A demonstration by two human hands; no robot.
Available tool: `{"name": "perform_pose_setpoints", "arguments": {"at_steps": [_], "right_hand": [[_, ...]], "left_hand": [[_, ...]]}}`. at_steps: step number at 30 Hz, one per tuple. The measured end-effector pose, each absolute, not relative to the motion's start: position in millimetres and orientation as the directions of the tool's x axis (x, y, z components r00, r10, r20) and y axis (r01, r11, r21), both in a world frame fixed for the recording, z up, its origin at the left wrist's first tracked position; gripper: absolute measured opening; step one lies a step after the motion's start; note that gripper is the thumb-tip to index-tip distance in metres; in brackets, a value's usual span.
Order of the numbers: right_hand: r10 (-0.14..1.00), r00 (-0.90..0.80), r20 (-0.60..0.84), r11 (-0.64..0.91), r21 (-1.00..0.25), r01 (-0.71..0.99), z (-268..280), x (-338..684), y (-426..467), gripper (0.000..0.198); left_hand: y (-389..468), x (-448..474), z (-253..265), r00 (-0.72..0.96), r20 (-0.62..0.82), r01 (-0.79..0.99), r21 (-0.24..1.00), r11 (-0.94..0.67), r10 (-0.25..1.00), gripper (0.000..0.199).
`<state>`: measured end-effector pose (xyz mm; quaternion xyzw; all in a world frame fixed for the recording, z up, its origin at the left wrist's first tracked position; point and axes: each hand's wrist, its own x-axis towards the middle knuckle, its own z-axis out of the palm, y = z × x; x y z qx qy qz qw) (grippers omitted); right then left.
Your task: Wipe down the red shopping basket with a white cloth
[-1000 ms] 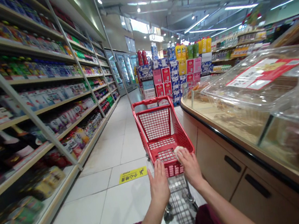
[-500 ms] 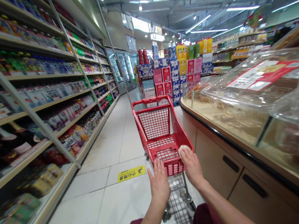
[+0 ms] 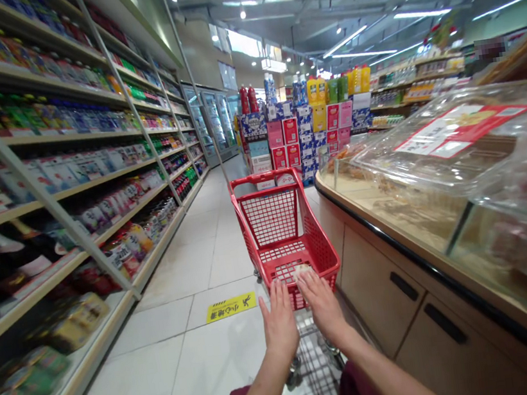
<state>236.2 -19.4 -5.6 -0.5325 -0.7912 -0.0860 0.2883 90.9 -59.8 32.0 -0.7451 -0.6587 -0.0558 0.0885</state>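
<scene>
Head cam: wht cloth (image 3: pixel 302 269) under R hand (image 3: pixel 324 306).

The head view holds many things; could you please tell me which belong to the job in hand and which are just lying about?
Part of the job:
red cart
right hand, with a whitish wad
left hand, by the cart

Just around:
yellow floor sign
shelved bottles
stacked boxes
clear plastic packs

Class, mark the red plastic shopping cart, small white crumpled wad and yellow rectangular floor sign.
Red plastic shopping cart (image 3: pixel 300 252): head view, on the basket floor.
Small white crumpled wad (image 3: pixel 303 269): head view, exposed top.
Yellow rectangular floor sign (image 3: pixel 231 307): head view, printed middle.
</scene>
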Motion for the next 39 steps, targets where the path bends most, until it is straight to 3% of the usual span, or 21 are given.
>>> {"name": "perform_pose_setpoints", "arguments": {"at_steps": [2, 6, 13, 19, 24, 29, 39], "right_hand": [[0.803, -0.258, 0.537, 0.403, -0.172, 0.899, -4, 239, -19, 0.052], [0.86, 0.015, 0.51, 0.14, -0.264, 0.954, 1, 253, -16, 0.047], [0.759, -0.324, 0.565, 0.485, -0.159, 0.86, -3, 212, -27, 0.052], [0.82, -0.08, 0.566, 0.253, -0.234, 0.939, 0, 232, -18, 0.049], [0.762, -0.298, 0.574, 0.472, -0.179, 0.863, -9, 223, -21, 0.054], [0.813, -0.069, 0.578, 0.29, -0.299, 0.909, -12, 249, -10, 0.05], [0.679, -0.183, 0.711, 0.534, -0.308, 0.787, -26, 254, -14, 0.059]], "left_hand": [[-60, 90, 34, 0.141, 0.202, 0.989, -0.075, -0.128, 0.969, 0.059], [-61, 90, 35, 0.156, 0.185, 0.987, -0.066, -0.146, 0.97, 0.057], [-59, 89, 26, 0.135, 0.238, 0.989, -0.094, -0.116, 0.962, 0.062], [-60, 89, 29, 0.152, 0.209, 0.988, -0.067, -0.141, 0.966, 0.062], [-57, 86, 36, 0.148, 0.194, 0.989, -0.023, -0.146, 0.97, 0.061], [-49, 72, 38, 0.188, 0.18, 0.982, -0.038, -0.184, 0.965, 0.065], [-51, 79, 65, 0.163, 0.217, 0.986, -0.079, -0.149, 0.962, 0.037]]}}
